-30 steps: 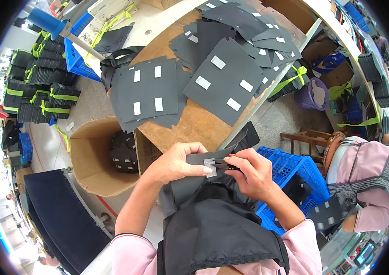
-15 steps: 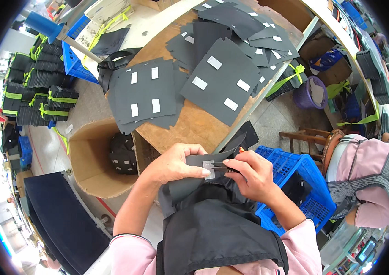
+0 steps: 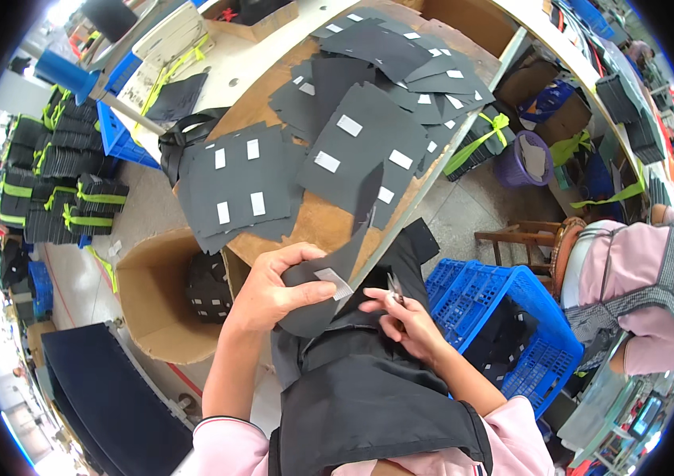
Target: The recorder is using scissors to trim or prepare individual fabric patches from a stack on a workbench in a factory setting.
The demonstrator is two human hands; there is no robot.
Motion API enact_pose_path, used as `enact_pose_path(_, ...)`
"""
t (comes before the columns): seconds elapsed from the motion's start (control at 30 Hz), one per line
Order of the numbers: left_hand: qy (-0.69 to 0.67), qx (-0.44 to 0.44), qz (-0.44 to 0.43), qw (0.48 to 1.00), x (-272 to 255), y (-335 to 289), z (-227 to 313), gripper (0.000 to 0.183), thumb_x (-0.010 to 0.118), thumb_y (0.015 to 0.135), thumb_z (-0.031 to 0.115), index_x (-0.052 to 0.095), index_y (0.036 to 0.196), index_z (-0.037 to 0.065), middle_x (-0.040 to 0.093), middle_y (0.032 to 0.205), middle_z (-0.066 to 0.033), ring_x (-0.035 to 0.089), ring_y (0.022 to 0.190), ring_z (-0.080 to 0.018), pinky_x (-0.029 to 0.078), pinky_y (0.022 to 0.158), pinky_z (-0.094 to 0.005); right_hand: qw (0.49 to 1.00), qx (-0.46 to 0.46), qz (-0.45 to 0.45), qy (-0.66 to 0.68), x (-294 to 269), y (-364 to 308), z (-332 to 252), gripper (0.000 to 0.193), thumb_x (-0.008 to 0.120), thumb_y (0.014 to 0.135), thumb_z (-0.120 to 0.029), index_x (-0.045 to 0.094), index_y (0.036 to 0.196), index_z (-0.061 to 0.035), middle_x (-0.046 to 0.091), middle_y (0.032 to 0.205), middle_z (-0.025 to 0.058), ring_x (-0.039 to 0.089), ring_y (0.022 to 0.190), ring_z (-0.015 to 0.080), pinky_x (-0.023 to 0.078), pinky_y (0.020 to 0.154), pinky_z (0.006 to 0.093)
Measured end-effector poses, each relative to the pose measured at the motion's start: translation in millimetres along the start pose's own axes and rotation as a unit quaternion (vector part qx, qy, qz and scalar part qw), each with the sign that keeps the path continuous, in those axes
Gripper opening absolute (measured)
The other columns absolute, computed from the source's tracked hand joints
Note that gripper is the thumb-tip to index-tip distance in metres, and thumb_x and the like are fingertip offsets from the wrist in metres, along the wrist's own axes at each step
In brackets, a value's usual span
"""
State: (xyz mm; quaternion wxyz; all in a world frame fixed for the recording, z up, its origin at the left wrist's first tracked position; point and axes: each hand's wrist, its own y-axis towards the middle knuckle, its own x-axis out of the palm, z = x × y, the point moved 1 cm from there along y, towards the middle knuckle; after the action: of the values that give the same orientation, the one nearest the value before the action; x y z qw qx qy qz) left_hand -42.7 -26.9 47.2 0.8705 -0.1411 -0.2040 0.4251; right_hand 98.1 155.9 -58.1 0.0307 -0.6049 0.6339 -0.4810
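My left hand (image 3: 272,292) grips a dark grey fabric panel (image 3: 308,316) above my lap, its thumb pressed beside a white patch (image 3: 332,279) on the cloth. The panel is curled, and one corner points up over the table edge. A little to the right, my right hand (image 3: 415,327) holds a small pair of thread snips (image 3: 394,289), blades pointing away from me. The snips are apart from the panel. Ahead on the wooden table (image 3: 317,218), a left pile of grey panels (image 3: 235,178) and a right pile (image 3: 357,147) lie flat, white patches facing up.
Left of the table stands an open cardboard box (image 3: 150,297) with dark panels inside. A blue plastic crate (image 3: 472,297) is at my right, near a wooden stool (image 3: 516,236) and a person in pink (image 3: 623,293). Tied black bundles (image 3: 51,190) are stacked far left.
My right hand with the snips has drawn back from the white patch, down and to the right. My left hand has tilted the panel, and its far corner now stands up.
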Motion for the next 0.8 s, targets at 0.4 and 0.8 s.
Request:
enact_pose_path(0.4, -0.180, 0.192, 0.042, 0.964, -10.1, -44.6, -69.9, 0.023, 0.076, 0.063, -0.007, 0.065, 0.082, 0.001, 0.065, 0.087, -0.0068, 0.062, 0.081, -0.0158, 0.050, 0.071, -0.0287, 0.989, 0.079, -0.121, 0.044, 37.4, 46.8, -23.2, 0.037, 0.049, 0.093, -0.031, 0.054, 0.115, -0.0009, 0.062, 0.102, 0.0055, 0.046, 0.051, 0.0033, 0.029, 0.038, 0.0167)
enact_pose_path(0.8, -0.186, 0.122, -0.101, 0.970, -64.0, -39.4, -53.0, 0.067, 0.060, 0.076, 0.005, 0.033, 0.136, -0.003, 0.041, 0.135, -0.0176, 0.039, 0.127, -0.0277, 0.029, 0.105, -0.0407, 0.941, -0.261, -0.014, -0.215, 54.5, 15.5, -106.5, 0.017, 0.062, 0.081, -0.001, 0.062, 0.098, 0.0003, 0.060, 0.083, -0.0023, 0.052, 0.077, 0.0040, 0.043, 0.070, 0.0193)
